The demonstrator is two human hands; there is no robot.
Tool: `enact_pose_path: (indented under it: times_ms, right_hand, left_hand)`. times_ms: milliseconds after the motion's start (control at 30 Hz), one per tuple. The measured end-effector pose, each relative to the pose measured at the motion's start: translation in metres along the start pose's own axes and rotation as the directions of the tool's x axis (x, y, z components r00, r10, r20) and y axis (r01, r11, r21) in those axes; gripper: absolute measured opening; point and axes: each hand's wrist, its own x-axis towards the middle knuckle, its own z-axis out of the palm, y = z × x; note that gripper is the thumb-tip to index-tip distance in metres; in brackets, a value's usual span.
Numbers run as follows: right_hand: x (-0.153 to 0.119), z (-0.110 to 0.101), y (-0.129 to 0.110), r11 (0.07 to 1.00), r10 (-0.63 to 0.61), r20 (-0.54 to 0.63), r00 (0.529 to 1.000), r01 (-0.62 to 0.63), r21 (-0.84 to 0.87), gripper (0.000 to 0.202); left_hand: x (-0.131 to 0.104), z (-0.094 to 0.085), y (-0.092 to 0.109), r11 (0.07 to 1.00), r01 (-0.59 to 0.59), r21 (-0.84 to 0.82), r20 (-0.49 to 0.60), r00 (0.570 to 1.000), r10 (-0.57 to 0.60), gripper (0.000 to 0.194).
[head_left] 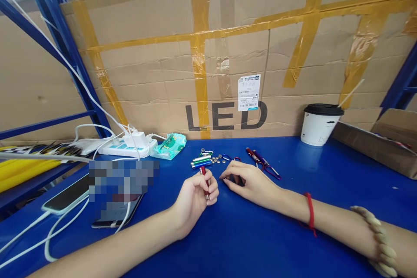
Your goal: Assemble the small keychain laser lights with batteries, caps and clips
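Observation:
My left hand (197, 195) is closed around a small red metal tube (204, 178), shaped like a mini flashlight, held nearly upright above the blue table. My right hand (249, 180) is beside it, thumb and index finger brought together low over the table; whatever is between the tips, if anything, is too small to make out. Just beyond my hands lie silver, green and blue tubes (201, 161) side by side. Next to them are several small round silver cells (218, 160) and small metal clips (206, 152).
Behind my right hand lie a red tube (253, 155) and a purple tube (261, 157) with carabiners. A lidded paper cup (319, 126) and a cardboard tray (374, 143) stand right. Leftward are phones (119, 215), cables, a power strip (119, 147) and a wipes pack (170, 146).

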Motion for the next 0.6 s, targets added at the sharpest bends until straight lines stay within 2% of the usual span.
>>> enact_pose_path:
  times_ms: [267, 600]
  right_hand:
    - [0.0004, -0.0007, -0.0021, 0.999, -0.003, -0.024, 1.0, 0.002, -0.035, 0.018]
    - [0.0002, -0.0001, -0.0039, 0.999, -0.047, -0.061, 0.997, 0.046, -0.019, 0.02]
  left_hand:
    - [0.0022, -0.0004, 0.0004, 1.0, -0.003, -0.019, -0.012, 1.0, 0.003, 0.016]
    - [0.0048, -0.0013, -0.0014, 1.0, -0.02, -0.018, -0.046, 0.999, 0.019, 0.034]
